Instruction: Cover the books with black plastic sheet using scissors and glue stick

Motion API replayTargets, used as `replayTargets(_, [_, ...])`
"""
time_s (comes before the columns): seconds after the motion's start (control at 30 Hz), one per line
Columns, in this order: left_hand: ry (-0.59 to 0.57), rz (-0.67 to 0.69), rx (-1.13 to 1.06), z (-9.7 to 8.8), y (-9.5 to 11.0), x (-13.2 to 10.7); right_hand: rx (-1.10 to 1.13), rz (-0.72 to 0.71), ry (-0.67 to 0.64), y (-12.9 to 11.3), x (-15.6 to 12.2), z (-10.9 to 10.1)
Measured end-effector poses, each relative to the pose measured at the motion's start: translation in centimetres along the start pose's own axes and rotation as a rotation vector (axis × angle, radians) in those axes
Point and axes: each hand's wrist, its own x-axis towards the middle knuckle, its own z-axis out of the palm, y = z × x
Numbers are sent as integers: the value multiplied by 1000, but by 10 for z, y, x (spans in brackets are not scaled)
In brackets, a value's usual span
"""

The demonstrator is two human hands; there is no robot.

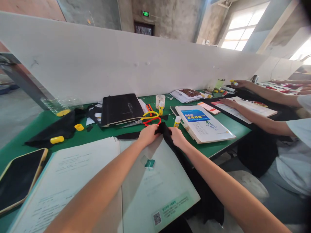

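Black cloth (pixel 163 128) is bunched between my two hands at the top edge of an open book (pixel 143 191). My left hand (pixel 148 135) pinches it from the left, and my right hand (pixel 178 137) grips it from the right. From there the cloth runs along the book's top edge and hangs past its right side over the table edge. Scissors (pixel 148 119) with yellow and red handles lie just beyond my left hand. A glue stick (pixel 177 121) stands right behind my right hand, and another glue stick (pixel 160 108) is farther back.
A phone (pixel 20 176) lies left of the book, near yellow caps (pixel 57 139). Behind are a black-covered book (pixel 121 108) and a clear cup (pixel 160 99). To the right lies a white-and-blue book (pixel 202 123); beyond it a co-worker's arms (pixel 259 111) reach over papers.
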Motion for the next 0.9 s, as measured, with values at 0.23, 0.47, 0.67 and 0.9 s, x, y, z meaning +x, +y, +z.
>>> replayTargets(0.23, [-2, 5, 2, -1, -1, -1, 108, -119, 130, -5, 10, 20])
replayTargets(0.47, [11, 18, -28, 0, -2, 0, 545, 83, 156, -12, 11, 41])
replayTargets(0.67, [-8, 14, -13, 1, -3, 0, 854, 203, 361, -20, 11, 52])
replayTargets(0.9, [17, -65, -75, 4, -3, -1, 946, 340, 324, -12, 12, 57])
